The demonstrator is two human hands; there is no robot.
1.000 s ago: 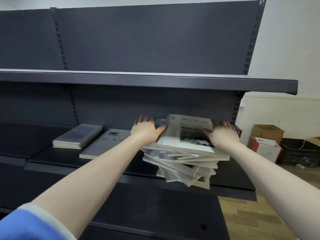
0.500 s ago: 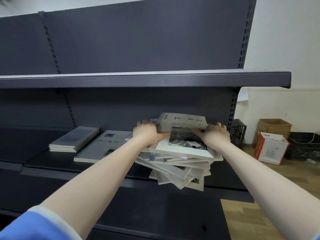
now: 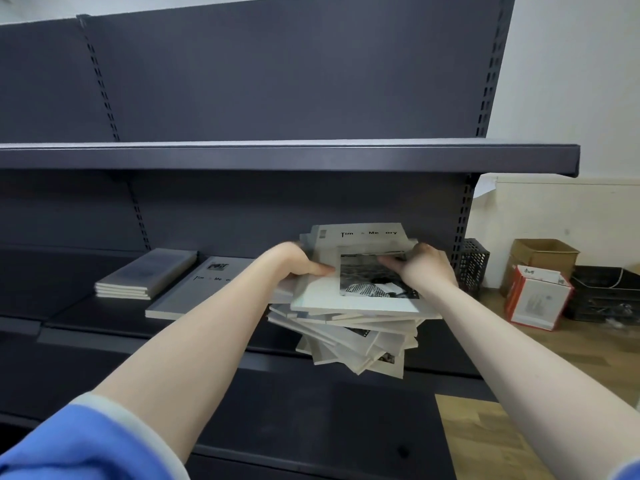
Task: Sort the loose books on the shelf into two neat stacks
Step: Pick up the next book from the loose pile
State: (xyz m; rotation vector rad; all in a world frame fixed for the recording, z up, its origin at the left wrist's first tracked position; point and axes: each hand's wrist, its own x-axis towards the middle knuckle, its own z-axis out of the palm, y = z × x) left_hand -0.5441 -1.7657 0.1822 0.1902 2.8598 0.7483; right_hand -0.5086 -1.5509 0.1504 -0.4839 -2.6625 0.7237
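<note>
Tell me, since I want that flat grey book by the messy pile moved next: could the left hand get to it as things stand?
Probably yes. The grey book lies uncovered just left of the left hand, nothing between them. But that hand grips the messy pile and must let go first.

Two bare forearms extend from the bottom of the frame. The left arm's sleeve (image 3: 86, 445), pushed up toward the elbow, is bright blue with a pale, whitish band at its cuff. A sliver of the same blue shows at the right sleeve (image 3: 625, 471). The left hand (image 3: 292, 263) and right hand (image 3: 424, 268) are ungloved, without visible rings or watch.
</note>
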